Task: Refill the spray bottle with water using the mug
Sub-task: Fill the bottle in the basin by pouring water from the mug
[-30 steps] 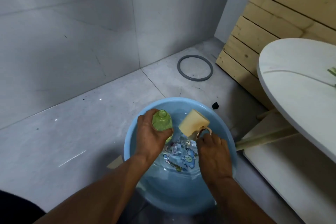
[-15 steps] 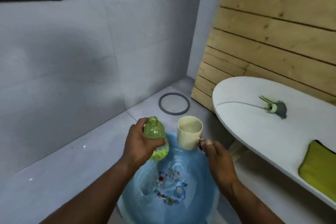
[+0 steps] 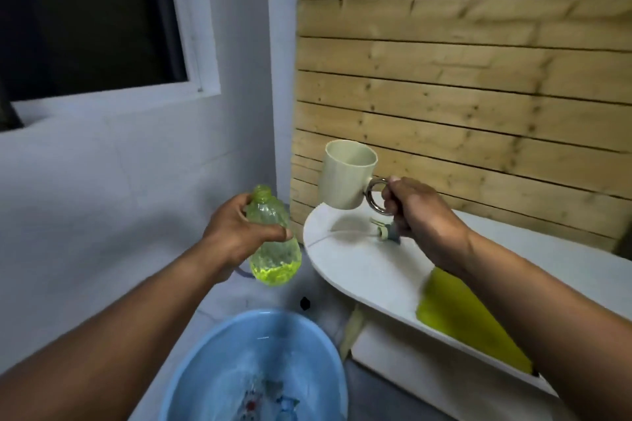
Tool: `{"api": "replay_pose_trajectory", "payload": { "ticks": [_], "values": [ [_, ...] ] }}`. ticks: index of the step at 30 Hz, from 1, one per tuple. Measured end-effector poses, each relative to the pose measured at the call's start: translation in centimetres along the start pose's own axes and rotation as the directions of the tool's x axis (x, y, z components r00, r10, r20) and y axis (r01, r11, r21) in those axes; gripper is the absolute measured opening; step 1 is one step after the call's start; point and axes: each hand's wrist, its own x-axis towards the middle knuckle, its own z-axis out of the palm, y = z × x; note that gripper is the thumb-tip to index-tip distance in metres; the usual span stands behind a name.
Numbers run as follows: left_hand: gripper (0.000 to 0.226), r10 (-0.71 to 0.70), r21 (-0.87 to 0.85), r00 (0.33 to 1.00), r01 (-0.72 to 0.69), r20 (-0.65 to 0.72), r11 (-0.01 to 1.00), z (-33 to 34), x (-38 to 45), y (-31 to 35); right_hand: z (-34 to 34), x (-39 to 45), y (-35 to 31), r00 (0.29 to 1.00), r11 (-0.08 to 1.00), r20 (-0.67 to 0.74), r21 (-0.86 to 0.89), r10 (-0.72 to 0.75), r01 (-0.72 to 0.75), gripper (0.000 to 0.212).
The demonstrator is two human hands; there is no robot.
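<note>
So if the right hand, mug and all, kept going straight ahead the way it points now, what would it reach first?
Probably the wooden slat wall. The right hand holds the mug by its handle above the white table, and nothing shows between mug and wall, though depth is unclear.

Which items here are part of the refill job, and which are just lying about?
In the job:
- green bottle, gripped by left hand
- mug, held by its handle in right hand
- blue basin
- spray head on the white table

Lying about:
- yellow-green cloth
- small black object on the floor
</note>
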Motion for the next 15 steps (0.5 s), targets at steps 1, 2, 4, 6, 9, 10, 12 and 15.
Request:
{"api": "replay_pose_trajectory", "payload": {
  "ticks": [1, 2, 4, 6, 9, 10, 12, 15],
  "values": [
    [0.057, 0.006, -0.011, 1.000, -0.005, 0.022, 1.000, 1.0, 0.2, 1.1, -1.4, 0.0, -0.8, 1.000, 0.999, -0.028, -0.033, -0.012, 0.011, 0.032],
    [0.057, 0.007, -0.021, 0.999, -0.006, 0.047, 1.000, 2.1, 0.3, 1.9, -2.6, 0.0, -1.3, 0.999, 0.998, -0.045, -0.065, -0.019, 0.016, 0.033],
    [0.064, 0.009, -0.044, 0.996, -0.005, 0.093, 0.999, 4.2, 0.8, 3.3, -4.8, 0.0, -1.8, 0.998, 0.996, -0.067, -0.090, -0.020, 0.014, 0.034],
    [0.072, 0.009, -0.057, 0.991, -0.002, 0.137, 0.998, 6.6, 1.4, 4.3, -6.3, 0.0, -2.0, 0.997, 0.997, -0.082, -0.073, -0.010, 0.004, 0.034],
    [0.084, 0.022, -0.041, 0.985, -0.015, 0.174, 0.999, 10.0, 2.0, 5.3, -7.9, -0.3, -1.9, 0.994, 0.999, -0.110, -0.044, 0.017, -0.022, 0.031],
    [0.086, 0.032, -0.042, 0.982, -0.024, 0.189, 0.999, 11.1, 2.1, 5.7, -8.3, -0.4, -1.8, 0.992, 0.999, -0.122, -0.039, 0.024, -0.029, 0.031],
    [0.084, 0.050, -0.041, 0.974, -0.042, 0.221, 0.998, 13.2, 2.1, 6.2, -9.4, -0.6, -1.7, 0.987, 0.999, -0.158, -0.028, 0.037, -0.042, 0.031],
    [0.077, 0.071, -0.053, 0.959, -0.058, 0.273, 0.997, 15.9, 1.8, 6.8, -11.3, -0.9, -1.5, 0.978, 0.998, -0.201, -0.021, 0.053, -0.058, 0.029]
  ]
}}
